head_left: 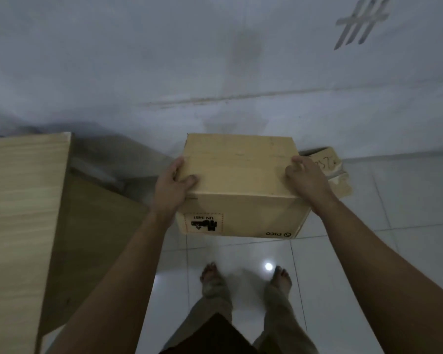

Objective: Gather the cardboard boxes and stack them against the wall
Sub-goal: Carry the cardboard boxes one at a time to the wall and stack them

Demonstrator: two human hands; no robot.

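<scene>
A closed cardboard box [237,175] with an upside-down "PICO" mark and a "UN 3481" label on its near face is held in front of me, close to the white wall [215,60]. My left hand [173,186] grips its left top edge, thumb on the lid. My right hand [306,178] grips the right top edge. Whether the box rests on the floor or hangs above it I cannot tell. A second, smaller cardboard box [330,169] with handwriting lies behind it on the right, against the wall, mostly hidden.
A light wooden cabinet [21,213] stands at my left, its side panel reaching toward the wall. The floor is glossy white tile [394,226]. My bare feet [210,274] stand just behind the held box. Dark tally marks [361,21] are on the wall upper right.
</scene>
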